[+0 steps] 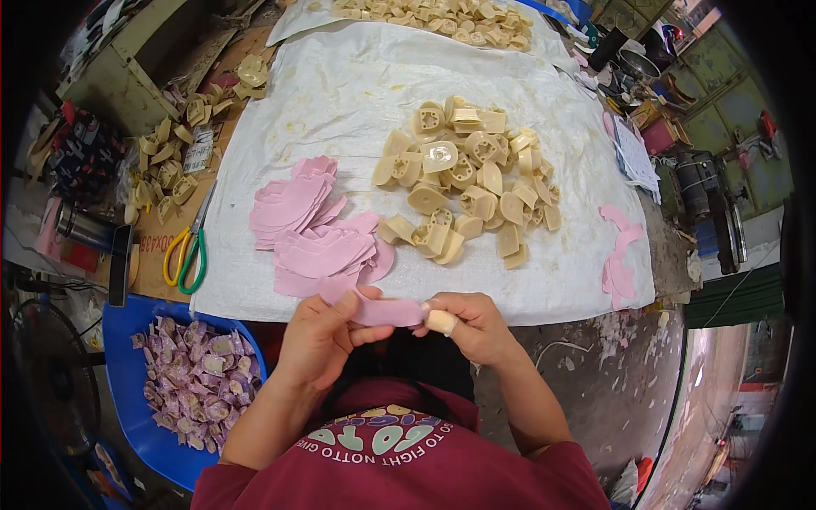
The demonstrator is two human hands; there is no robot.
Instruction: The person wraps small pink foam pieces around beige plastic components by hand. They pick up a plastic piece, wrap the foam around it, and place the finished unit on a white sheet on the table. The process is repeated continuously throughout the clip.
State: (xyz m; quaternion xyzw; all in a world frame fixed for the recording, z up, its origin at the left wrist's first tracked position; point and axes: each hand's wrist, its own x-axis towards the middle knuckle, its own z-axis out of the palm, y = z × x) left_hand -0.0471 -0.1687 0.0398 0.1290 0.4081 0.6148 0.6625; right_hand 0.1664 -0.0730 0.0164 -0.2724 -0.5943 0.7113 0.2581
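hands: left hand (319, 336) and right hand (472, 327) both grip pink strip (387, 311) | white label (201, 150) left of sheet (340, 93)

Pink, cream and white on the table

The pink piece (387, 311) in the hands matches the pale pink stack (314, 229); the moulded parts (467, 183) are cream-yellow, on a plain white woven sheet (340, 93). The scissors (189, 251) have one yellow handle and one green. A blue tub (127, 382) holds lilac-and-cream finished pieces (195, 378). The shirt (408, 467) is maroon with pale green and white lettering.
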